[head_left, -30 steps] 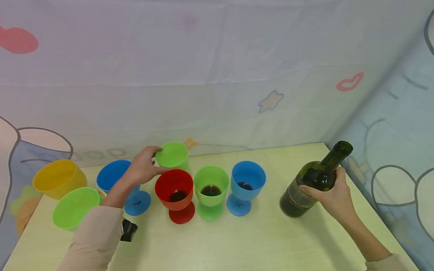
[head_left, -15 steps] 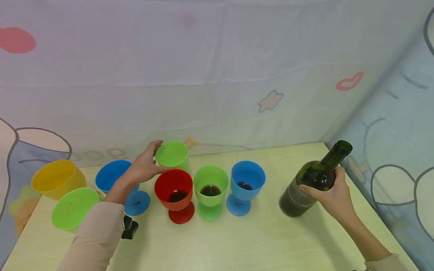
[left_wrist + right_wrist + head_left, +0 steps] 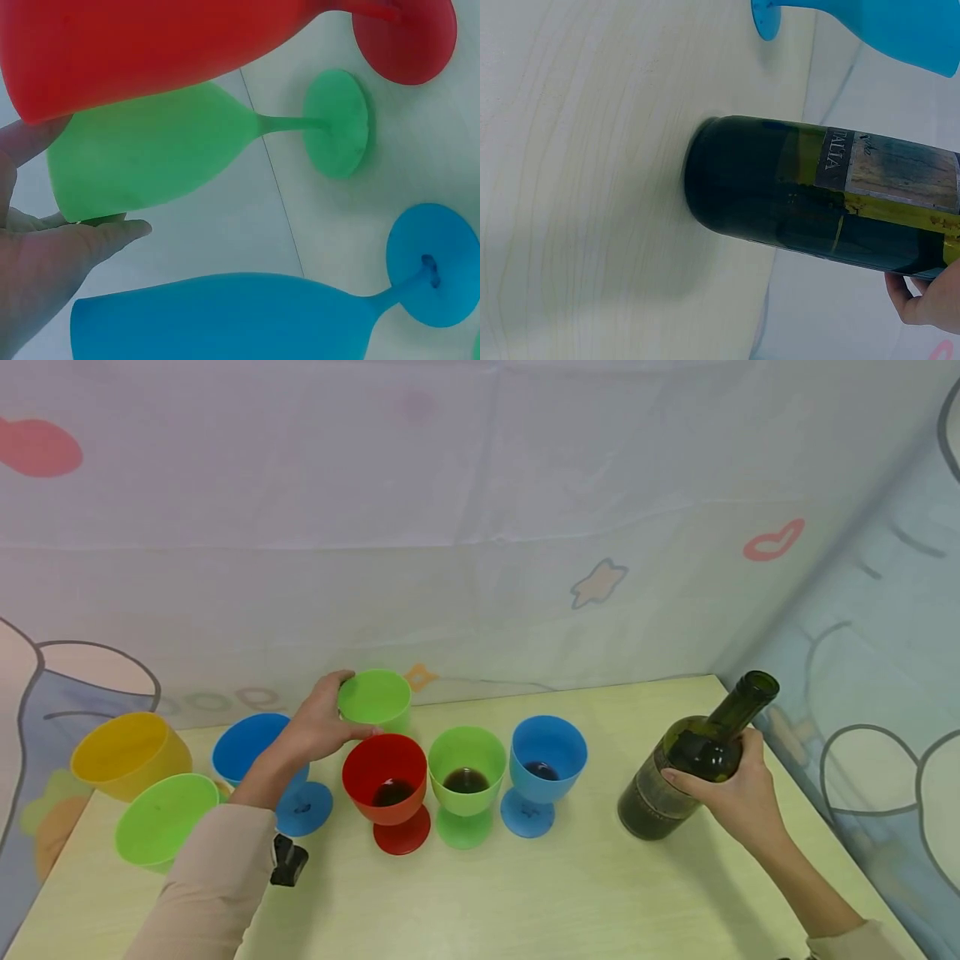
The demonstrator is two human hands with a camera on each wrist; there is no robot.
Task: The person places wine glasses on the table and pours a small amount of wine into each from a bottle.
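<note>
My left hand point(image 3: 322, 722) grips the bowl of a light green plastic goblet point(image 3: 378, 697) near its rim, at the table's back edge. In the left wrist view, fingers lie on both sides of that bowl, and its round foot looks to be on the table. In front of it stand a red goblet point(image 3: 385, 768), another green goblet point(image 3: 468, 752) and a blue goblet point(image 3: 551, 752), each with some dark liquid inside. On the right, my right hand point(image 3: 738, 802) holds a dark green wine bottle point(image 3: 667, 777) round its upper body. The bottle stands on the table, its label showing in the right wrist view.
To the left stand a yellow goblet point(image 3: 131, 756), a green one point(image 3: 165, 822) and a blue one point(image 3: 247, 747), partly behind the left forearm. A printed cloth point(image 3: 480, 568) hangs close behind the pale wooden table point(image 3: 525, 902).
In the last half second the back green goblet has shifted slightly left and away with my left hand. The right hand and the bottle have hardly moved.
</note>
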